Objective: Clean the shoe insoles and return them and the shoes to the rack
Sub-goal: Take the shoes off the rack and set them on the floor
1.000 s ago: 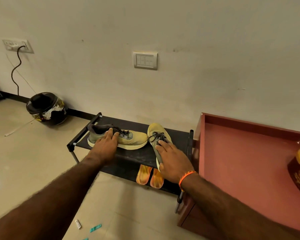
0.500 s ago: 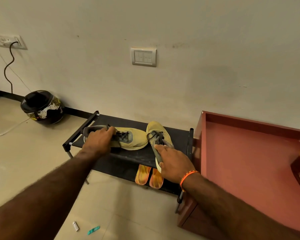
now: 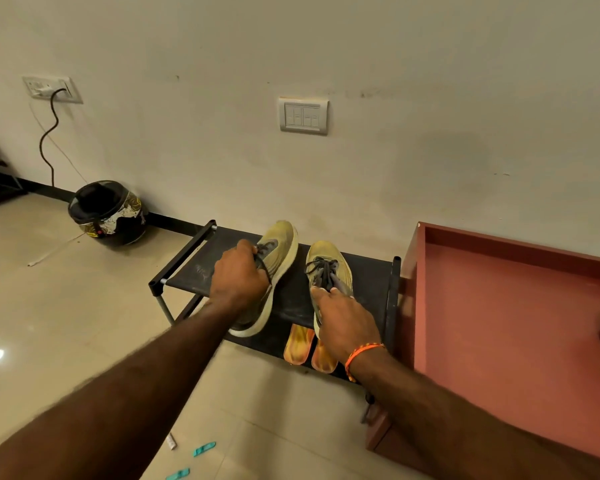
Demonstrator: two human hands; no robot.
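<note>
Gripping the left shoe (image 3: pixel 274 268) by its collar, my left hand (image 3: pixel 238 271) turns it toe-to-wall on the rack (image 3: pixel 187 271); my right hand's (image 3: pixel 343 323) fingers (image 3: pixel 321 294) clasp the right shoe (image 3: pixel 329 271), insoles (image 3: pixel 309 348) on the shelf below.

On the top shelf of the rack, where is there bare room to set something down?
Bare fabric lies at the left end of the rack, between its left rail and the left shoe gripped by the left hand. A narrower strip runs right of the right shoe, which the right hand holds. The middle is crowded; insoles fill the lower shelf's visible part.
</note>
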